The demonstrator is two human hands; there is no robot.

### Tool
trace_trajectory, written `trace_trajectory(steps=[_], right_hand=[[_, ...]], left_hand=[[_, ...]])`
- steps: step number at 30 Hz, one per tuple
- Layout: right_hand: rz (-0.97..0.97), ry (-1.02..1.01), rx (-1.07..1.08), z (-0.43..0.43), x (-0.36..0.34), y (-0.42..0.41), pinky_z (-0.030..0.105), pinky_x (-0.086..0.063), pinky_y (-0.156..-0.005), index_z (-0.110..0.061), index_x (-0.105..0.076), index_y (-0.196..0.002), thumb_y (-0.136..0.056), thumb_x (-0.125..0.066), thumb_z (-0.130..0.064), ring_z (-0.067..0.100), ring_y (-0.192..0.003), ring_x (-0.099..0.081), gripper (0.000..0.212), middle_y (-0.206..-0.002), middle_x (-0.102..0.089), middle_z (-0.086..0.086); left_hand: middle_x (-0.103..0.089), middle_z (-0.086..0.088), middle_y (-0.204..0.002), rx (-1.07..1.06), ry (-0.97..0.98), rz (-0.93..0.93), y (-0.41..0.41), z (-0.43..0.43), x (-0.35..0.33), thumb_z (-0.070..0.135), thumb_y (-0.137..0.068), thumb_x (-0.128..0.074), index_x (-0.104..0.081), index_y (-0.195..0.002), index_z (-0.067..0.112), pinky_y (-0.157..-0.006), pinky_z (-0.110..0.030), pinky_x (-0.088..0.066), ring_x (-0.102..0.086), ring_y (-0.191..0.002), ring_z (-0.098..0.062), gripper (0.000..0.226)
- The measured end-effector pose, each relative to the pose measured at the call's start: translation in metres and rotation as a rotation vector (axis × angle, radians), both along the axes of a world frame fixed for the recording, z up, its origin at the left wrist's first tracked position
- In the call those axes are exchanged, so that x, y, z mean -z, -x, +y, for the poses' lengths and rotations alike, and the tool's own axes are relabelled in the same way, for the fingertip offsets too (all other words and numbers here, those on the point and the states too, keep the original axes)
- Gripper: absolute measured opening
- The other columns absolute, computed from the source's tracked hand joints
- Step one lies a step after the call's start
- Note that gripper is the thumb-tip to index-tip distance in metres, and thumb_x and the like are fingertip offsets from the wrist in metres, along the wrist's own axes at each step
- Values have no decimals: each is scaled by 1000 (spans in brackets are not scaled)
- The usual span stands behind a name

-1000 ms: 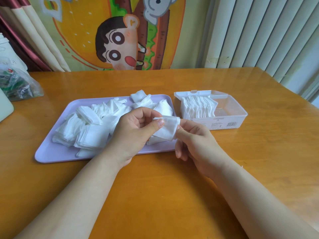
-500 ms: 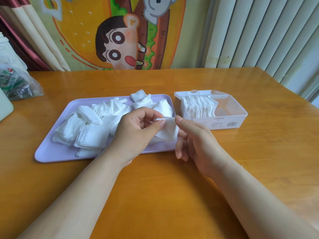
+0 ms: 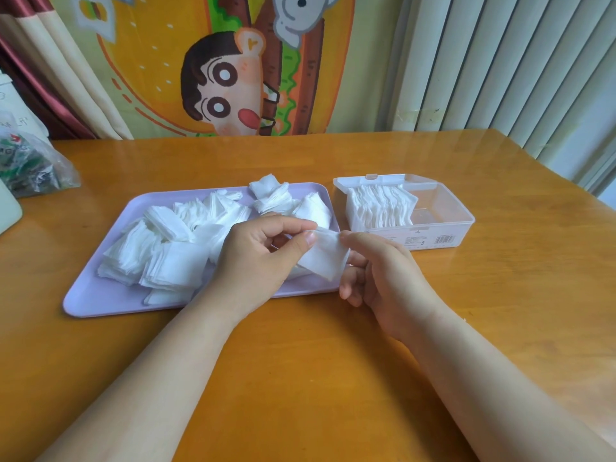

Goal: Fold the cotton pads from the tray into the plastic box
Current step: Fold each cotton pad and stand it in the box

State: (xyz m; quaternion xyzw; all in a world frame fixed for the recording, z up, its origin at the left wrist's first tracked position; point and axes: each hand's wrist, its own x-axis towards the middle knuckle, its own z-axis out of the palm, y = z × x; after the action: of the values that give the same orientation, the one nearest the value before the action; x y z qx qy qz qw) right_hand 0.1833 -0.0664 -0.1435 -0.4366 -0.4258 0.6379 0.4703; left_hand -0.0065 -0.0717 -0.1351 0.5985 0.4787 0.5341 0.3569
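On the tabletop (image 3: 300, 378), the lilac tray (image 3: 100, 301) is lying left of the plastic box (image 3: 460, 228). Over the tray's near right corner, the left hand (image 3: 256, 261) and the right hand (image 3: 383, 281) are both pinching one cotton pad (image 3: 325, 260). The box is sitting beyond the right hand, the nearer one.

Table (image 3: 300, 361) is wood w/ smooth glossy varnish, reflecting light; tray (image 3: 100, 303) is smooth plastic, semi-matt. Cotton pads (image 3: 173, 261) on it & the single pad (image 3: 325, 260) look soft, fibrous, matt, w/ fuzzy edges; plastic box (image 3: 448, 211) is clear & shiny, paper label (image 3: 443, 240) on its side. Bag (image 3: 40, 168) at far left is thin crinkly plastic film; curtain (image 3: 150, 78) is matt printed cloth.
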Motion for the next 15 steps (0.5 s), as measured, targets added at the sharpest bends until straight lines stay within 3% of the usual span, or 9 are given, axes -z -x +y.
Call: trace_trajectory(steps=[2,5,7,11,15], right_hand=[[7,14,15,0,-1,1,32,-32,-47,7,-67,-111,-95,-68,-23,28,-46,-54,33,-93,-54,23],[41,27,33,0,-2,1,32,-34,-46,9,-65,-118,-90,-70,-24,28,-47,-54,44,-93,-52,22],[49,36,48,0,-3,1,32,-34,-45,4,-66,-113,-89,-70,-25,27,-47,-55,38,-94,-52,21],[18,49,94,-1,-3,1,30,-33,-46,-5,-60,-99,-102,-65,-19,26,-46,-56,16,-81,-47,17],[7,34,102,-2,-4,4,30,-34,-46,-7,-56,-92,-106,-61,-21,24,-46,-57,20,-62,-53,3]], left_hand=[[-76,-2,-95,2,-16,0,1,0,0,13,-91,-80,-84,-97,27,-81,-42,-55,-64,-91,-39,16],[-77,1,-100,-5,-17,-31,2,1,0,11,-91,-79,-84,-97,26,-81,-45,-57,-66,-93,-40,17],[-77,1,-100,-19,-22,-51,4,2,0,12,-91,-80,-84,-97,28,-80,-49,-58,-68,-93,-38,18],[-75,3,-78,-96,-52,-102,8,3,-3,11,-92,-78,-82,-99,24,-66,-24,-52,-63,-68,-11,15],[-67,5,-66,-98,-25,-223,9,4,-6,8,-97,-72,-78,-100,16,-58,-20,-48,-56,-59,-11,11]])
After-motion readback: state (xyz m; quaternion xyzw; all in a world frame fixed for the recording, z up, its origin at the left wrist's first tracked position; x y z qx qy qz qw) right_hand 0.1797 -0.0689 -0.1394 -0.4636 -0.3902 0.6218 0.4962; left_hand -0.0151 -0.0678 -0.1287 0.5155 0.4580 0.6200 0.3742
